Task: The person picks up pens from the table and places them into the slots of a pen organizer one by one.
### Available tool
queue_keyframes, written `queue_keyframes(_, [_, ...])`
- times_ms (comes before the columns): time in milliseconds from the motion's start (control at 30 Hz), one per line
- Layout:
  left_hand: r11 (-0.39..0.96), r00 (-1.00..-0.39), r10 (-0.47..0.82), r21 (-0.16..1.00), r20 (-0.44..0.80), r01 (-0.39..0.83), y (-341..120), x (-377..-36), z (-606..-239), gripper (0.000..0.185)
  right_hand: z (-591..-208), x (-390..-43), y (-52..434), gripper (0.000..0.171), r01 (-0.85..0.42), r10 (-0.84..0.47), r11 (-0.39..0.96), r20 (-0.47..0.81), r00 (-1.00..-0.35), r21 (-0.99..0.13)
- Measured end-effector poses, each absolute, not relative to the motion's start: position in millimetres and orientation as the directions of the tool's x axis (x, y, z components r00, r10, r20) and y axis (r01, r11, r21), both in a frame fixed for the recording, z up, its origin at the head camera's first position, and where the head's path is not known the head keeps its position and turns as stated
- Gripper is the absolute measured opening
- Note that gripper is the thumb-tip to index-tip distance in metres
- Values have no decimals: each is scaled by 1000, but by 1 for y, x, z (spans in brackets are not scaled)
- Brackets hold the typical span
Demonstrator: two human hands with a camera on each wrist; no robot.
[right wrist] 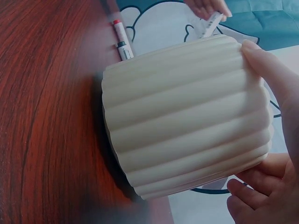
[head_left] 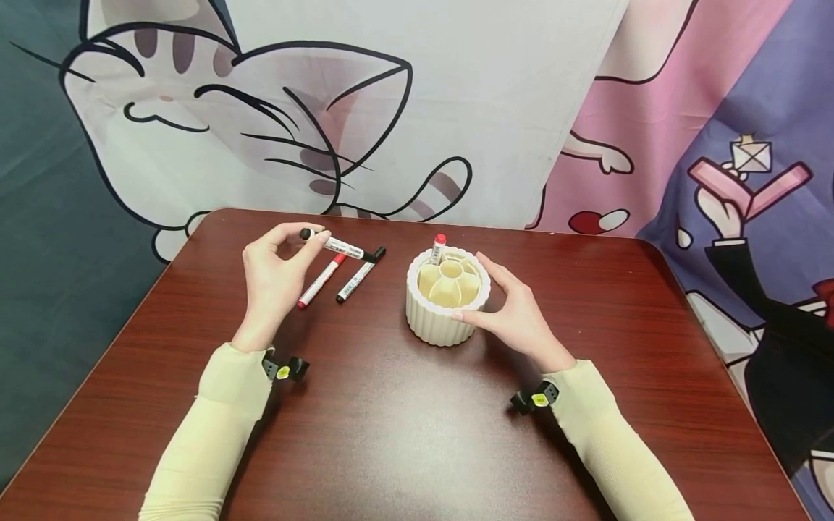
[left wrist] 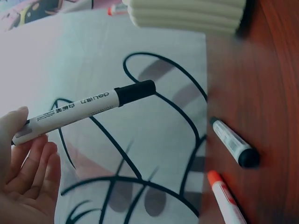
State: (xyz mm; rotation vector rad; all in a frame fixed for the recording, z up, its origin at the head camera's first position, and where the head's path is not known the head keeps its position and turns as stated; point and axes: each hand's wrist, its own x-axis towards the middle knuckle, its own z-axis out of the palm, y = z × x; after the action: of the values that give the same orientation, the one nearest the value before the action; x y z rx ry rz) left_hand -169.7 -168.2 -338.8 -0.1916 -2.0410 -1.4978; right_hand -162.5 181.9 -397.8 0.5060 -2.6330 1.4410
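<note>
My left hand (head_left: 305, 234) is raised over the table's left side and pinches a white marker with a black cap (head_left: 337, 246) by its tail end (left wrist: 28, 130); the marker (left wrist: 84, 109) is off the table. Below it a red-capped marker (head_left: 321, 281) and a black-capped marker (head_left: 360, 273) lie side by side on the wood. A cream ribbed pen holder (head_left: 443, 325) stands at the centre with one red-capped marker (head_left: 438, 248) upright in a back compartment. My right hand (head_left: 472, 288) grips the holder's right side (right wrist: 187, 116), thumb (right wrist: 264, 65) on the rim.
The dark red-brown table (head_left: 404, 434) has rounded corners; its far edge meets a hanging cartoon-cat cloth (head_left: 326, 108). Small black wrist cameras (head_left: 284, 367) sit on both cream sleeves. The table's near half is bare wood.
</note>
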Motion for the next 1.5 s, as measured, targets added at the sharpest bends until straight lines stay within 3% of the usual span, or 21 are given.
queue_keyframes(233, [297, -803, -192, 813, 565, 501, -147, -152, -315, 15, -400, -163, 181, 102, -333, -244, 484, 241, -939, -809])
queue_keyframes(900, [94, -804, -78, 808, 589, 582, -105, -153, -305, 16, -398, -162, 181, 100, -338, -243, 471, 249, -938, -814])
queue_keyframes(1500, [132, -852, 20, 843, 523, 521, -70, -168, -324, 16, -398, -163, 182, 99, -342, -250, 481, 248, -936, -807])
